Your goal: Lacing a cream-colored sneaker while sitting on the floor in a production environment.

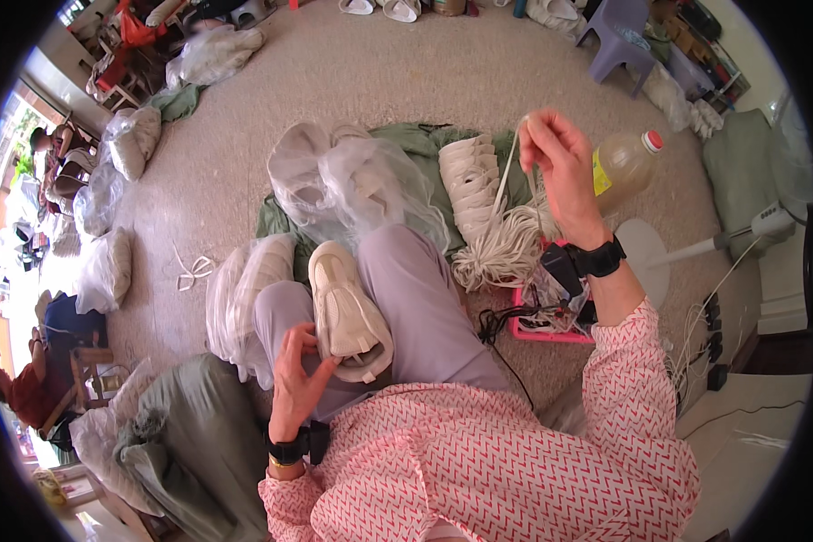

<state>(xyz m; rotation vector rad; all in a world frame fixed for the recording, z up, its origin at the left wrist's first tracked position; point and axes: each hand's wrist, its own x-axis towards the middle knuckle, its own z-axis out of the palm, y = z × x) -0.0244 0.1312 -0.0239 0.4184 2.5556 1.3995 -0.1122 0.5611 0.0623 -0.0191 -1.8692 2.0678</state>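
Note:
On my lap rests a cream shoe (pixel 345 312), its heel end toward me. My left hand (pixel 300 372) grips the shoe's heel opening at its left edge, with the thumb and a finger on the rim. My right hand (pixel 562 163) is raised at the right, fingers pinched on a white shoelace (pixel 511 161). The lace hangs down toward a loose bundle of white laces (pixel 501 253) on the floor beside my right knee. Just beyond the bundle lies a stack of cream shoe pieces (pixel 470 188), nested in a row.
A pink tray (pixel 551 334) of small items stands below my right wrist. Behind my right hand is a large bottle with a red cap (pixel 628 167). Clear plastic bags (pixel 361 181) lie on green cloth ahead. Filled sacks (pixel 199 443) stand at left, a purple chair (pixel 619 41) far right.

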